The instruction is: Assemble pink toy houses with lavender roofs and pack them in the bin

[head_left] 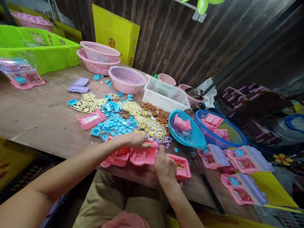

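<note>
My left hand (pixel 136 140) rests fingers-flat on top of a pink plastic toy case (pixel 142 156) at the table's near edge. My right hand (pixel 165 166) grips the case's right end, next to another pink case (pixel 182 166) that lies open. A third pink case (pixel 116 156) sits just left. Behind them spread blue plastic pieces (pixel 115 123), cream part frames (pixel 152 125) and small brown bits (pixel 156 114).
A blue bowl (pixel 197 139) and a blue basket (pixel 235 136) hold pink parts on the right. Finished pink-and-lilac toy sets (pixel 244 158) lie at the right. Pink baskets (pixel 127 80), a white crate (pixel 163 95), a green crate (pixel 40 47) and a yellow box (pixel 116 33) stand behind.
</note>
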A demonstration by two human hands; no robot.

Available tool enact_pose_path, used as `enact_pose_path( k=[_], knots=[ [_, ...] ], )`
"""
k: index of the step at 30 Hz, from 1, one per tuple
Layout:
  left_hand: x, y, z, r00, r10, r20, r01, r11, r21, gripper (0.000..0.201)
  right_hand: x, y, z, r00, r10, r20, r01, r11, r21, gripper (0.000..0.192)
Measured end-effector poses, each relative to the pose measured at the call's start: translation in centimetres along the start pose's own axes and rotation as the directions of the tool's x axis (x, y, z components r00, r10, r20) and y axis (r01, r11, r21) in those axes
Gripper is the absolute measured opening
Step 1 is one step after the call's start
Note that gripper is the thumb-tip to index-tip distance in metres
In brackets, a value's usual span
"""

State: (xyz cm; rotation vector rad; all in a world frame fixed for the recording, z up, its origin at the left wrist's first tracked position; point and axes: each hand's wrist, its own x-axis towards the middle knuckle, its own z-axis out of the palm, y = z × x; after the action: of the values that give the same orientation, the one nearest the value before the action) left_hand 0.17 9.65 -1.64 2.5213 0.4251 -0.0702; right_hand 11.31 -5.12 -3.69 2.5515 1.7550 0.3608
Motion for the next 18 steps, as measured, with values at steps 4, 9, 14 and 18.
enact_pose_path(
  k=[4,9,14,18],
  knots=[
    [0.0,-0.1,0.0,0.999,0.049,0.009,-0.049,0.999,0.006,0.038,0.1,-0.6,0.1,0.998,0.038,0.059,-0.035,0.998,-0.051,0.029],
    [-0.3,-0.4,0.4,1.0,0.021,-0.009,-0.021,0.999,0.026,0.038,0.3,-2.5,-0.5,0.997,0.043,0.07,-0.043,0.999,-0.006,0.033],
    [-1.0,1.1,1.4,0.997,-0.06,-0.055,0.068,0.987,0.146,0.045,1.3,1.5,-2.4,0.987,0.075,0.143,-0.105,0.97,0.217,0.028],
    [-1.3,3.3,4.0,0.976,-0.095,-0.194,0.152,0.94,0.307,0.062,2.3,9.9,-1.5,0.903,0.406,0.143,-0.426,0.891,0.159,0.031]
  ],
)
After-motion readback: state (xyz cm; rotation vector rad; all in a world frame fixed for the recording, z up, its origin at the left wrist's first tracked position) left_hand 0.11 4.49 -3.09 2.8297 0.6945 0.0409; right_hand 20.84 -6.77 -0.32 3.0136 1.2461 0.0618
